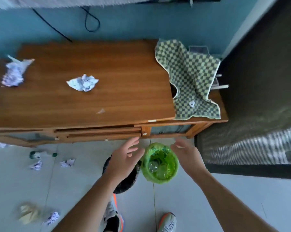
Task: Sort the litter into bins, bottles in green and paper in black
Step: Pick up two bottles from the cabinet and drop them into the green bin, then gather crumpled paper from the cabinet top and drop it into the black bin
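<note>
A green bin (164, 177) stands on the floor below the cabinet, with clear plastic bottles (155, 167) inside. To its left a black bin (126, 183) is mostly hidden under my left forearm. My left hand (124, 158) hovers open over the black bin, fingers spread. My right hand (185, 153) is open just right of the green bin's rim, holding nothing. Two crumpled papers (83, 82) (14, 72) lie on the wooden cabinet top (108, 97). More paper balls (67, 163) (36, 164) (52, 218) and a crushed green-capped bottle (41, 154) lie on the floor at left.
A checkered green cloth (191, 81) hangs over the cabinet's right end. A dark curtain or screen (258, 97) stands at right. A beige crumpled wad (28, 213) lies on the tiled floor at lower left. My shoes (166, 221) are at the bottom.
</note>
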